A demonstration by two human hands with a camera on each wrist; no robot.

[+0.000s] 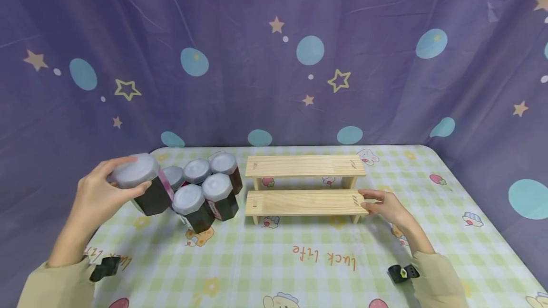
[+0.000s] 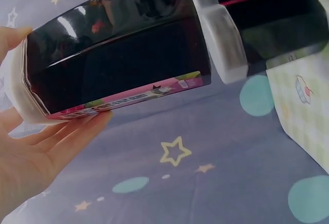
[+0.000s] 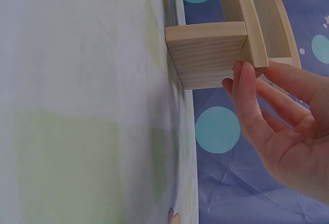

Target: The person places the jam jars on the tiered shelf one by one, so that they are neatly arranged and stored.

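Observation:
My left hand (image 1: 96, 193) grips a dark, flat-sided jar (image 1: 151, 198) by its whitish lid, fingers and thumb on either side. A pink printed strip runs along the jar's side in the left wrist view. Close beside it on the right, several similar jars (image 1: 201, 220) with pale lids stand upright in a cluster. A two-step wooden shelf (image 1: 301, 203) stands at the middle of the table. At the right end of its lower board, my right hand (image 1: 387, 206) pinches the corner; the right wrist view shows thumb and fingers around that board end (image 3: 255, 54).
The table (image 1: 265, 270) has a green checked cloth with printed drawings. A purple curtain (image 1: 239, 80) with stars and dots hangs behind and at both sides. The shelf's upper board (image 1: 304, 165) lies behind the lower one.

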